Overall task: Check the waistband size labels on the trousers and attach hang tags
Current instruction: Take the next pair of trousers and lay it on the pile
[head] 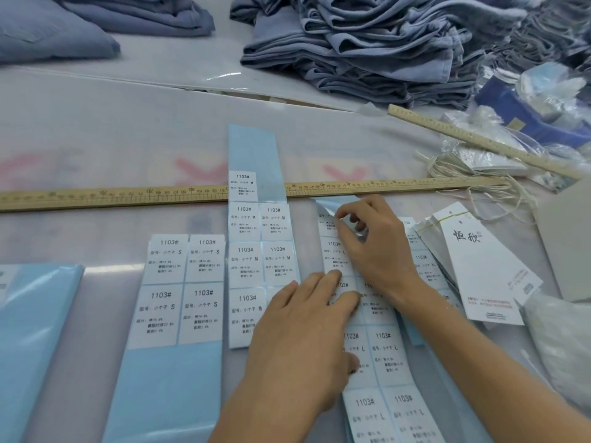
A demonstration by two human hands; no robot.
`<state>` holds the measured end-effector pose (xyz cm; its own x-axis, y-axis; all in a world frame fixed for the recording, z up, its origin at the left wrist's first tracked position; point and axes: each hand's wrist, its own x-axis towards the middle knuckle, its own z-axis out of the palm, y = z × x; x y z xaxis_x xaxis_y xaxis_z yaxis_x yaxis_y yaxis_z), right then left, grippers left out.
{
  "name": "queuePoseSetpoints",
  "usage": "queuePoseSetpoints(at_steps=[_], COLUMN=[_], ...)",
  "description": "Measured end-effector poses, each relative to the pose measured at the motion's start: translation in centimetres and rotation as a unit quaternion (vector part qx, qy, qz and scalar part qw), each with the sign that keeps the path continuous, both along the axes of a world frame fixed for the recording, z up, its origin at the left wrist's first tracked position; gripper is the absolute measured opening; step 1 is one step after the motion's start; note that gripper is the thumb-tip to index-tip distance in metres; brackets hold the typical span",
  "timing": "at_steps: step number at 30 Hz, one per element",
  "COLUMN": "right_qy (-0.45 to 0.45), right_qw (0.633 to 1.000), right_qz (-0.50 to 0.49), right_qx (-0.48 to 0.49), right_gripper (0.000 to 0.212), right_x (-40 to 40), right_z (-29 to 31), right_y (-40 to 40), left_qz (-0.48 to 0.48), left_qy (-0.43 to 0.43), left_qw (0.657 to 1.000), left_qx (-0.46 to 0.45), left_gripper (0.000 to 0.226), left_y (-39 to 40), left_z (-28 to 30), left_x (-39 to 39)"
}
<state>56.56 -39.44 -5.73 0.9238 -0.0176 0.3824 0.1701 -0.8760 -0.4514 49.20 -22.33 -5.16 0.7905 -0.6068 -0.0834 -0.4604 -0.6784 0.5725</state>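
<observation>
Three blue-backed sticker sheets lie side by side on the table: size S (182,289), size M (256,251) and size L (380,372). My left hand (303,340) presses flat on the L sheet with straight fingers. My right hand (374,241) pinches a sticker near the top of that sheet, where the blue backing curls up. White hang tags (479,263) with black characters lie fanned out to the right. A pile of blue-grey trousers (367,49) sits at the back.
A long wooden ruler (112,196) crosses the table behind the sheets; a second ruler (473,139) lies angled at the right over plastic bags (543,91) and loose strings (454,167). More folded trousers (96,20) are at the back left. A blue sheet (32,330) lies at the left edge.
</observation>
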Motion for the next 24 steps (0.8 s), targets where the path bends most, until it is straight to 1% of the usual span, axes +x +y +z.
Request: queuePoseSetpoints(at_steps=[2, 3, 9, 11, 13, 16, 18, 20, 22, 24], right_qy=[0.025, 0.034, 0.08, 0.097, 0.116, 0.163, 0.195, 0.205, 0.198, 0.182], right_qw=[0.999, 0.999, 0.994, 0.992, 0.989, 0.981, 0.974, 0.97, 0.969, 0.966], right_qz=[0.011, 0.02, 0.051, 0.061, 0.072, 0.097, 0.117, 0.124, 0.111, 0.094], right_qx=[0.036, 0.031, -0.052, -0.053, -0.054, -0.048, -0.024, 0.035, 0.101, 0.156], right_gripper=[0.008, 0.007, 0.009, 0.015, 0.028, 0.026, 0.031, 0.038, 0.044, 0.04], right_x=[-0.3, -0.4, -0.3, -0.1, 0.2, 0.2, 0.1, -0.2, -0.4, -0.5], right_z=[0.0, 0.0, 0.5, 0.8, 1.4, 2.1, 2.6, 3.1, 3.9, 4.7], right_y=[-0.2, -0.3, -0.7, -0.7, -0.7, -1.0, -1.4, -1.6, -1.8, -2.1], left_qz=[0.0, -0.001, -0.003, -0.004, -0.004, -0.003, -0.005, -0.003, -0.002, -0.001], left_qy=[-0.005, -0.009, -0.023, -0.023, -0.021, -0.019, -0.023, -0.026, -0.024, -0.02], left_qw=[1.0, 1.0, 1.0, 1.0, 1.0, 1.0, 1.0, 0.999, 0.999, 0.999], left_qx=[0.003, 0.006, 0.016, 0.017, 0.017, 0.017, 0.017, 0.02, 0.024, 0.027], left_gripper=[0.075, 0.074, 0.07, 0.07, 0.071, 0.071, 0.069, 0.069, 0.071, 0.073], left_y=[-0.1, -0.2, -0.3, -0.4, -0.4, -0.3, -0.4, -0.4, -0.5, -0.5], left_z=[0.0, 0.0, 0.0, 0.0, 0.1, 0.1, 0.1, 0.2, 0.2, 0.2], left_x=[0.1, 0.1, 0.1, 0.1, 0.1, 0.0, -0.1, -0.1, -0.1, 0.0])
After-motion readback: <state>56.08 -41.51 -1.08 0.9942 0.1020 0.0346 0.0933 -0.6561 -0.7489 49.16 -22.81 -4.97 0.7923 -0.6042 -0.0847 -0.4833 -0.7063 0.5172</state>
